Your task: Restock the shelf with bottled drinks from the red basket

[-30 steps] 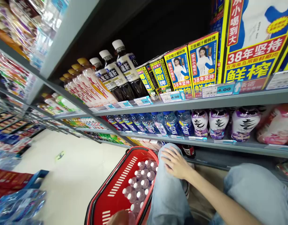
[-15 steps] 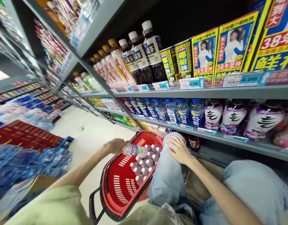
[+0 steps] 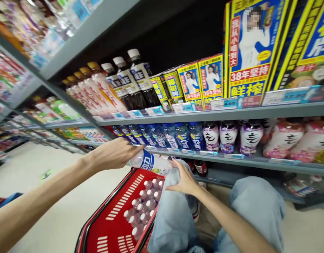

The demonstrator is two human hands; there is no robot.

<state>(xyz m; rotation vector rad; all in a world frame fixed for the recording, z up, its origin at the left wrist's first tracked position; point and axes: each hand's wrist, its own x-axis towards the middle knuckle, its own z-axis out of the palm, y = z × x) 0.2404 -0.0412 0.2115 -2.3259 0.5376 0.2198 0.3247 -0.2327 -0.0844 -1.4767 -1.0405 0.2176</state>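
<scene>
My left hand (image 3: 122,153) is closed around one end of a clear plastic drink bottle (image 3: 148,161) with a blue and white label. The bottle is held nearly level above the far end of a red shopping basket (image 3: 113,232). Several white-capped bottles (image 3: 143,205) of pale purple look stand grouped in the basket, on the side by my leg. My right hand (image 3: 184,179) is open at my jeans-covered knee (image 3: 175,211), thumb and fingers spread. Its fingertips are close to the bottle's other end; whether they touch it I cannot tell.
Shelves of drinks rise ahead: dark tea bottles (image 3: 137,82), yellow juice cartons (image 3: 213,80), blue-capped bottles (image 3: 181,135) and purple-labelled bottles (image 3: 227,137). A grey shelf edge (image 3: 230,114) runs across. Pale floor (image 3: 58,186) lies to the left.
My left hand has raised the bottle from over the basket's bottles up toward the lower shelf. My right hand's fingers have spread and reach toward the bottle. The view has turned right.
</scene>
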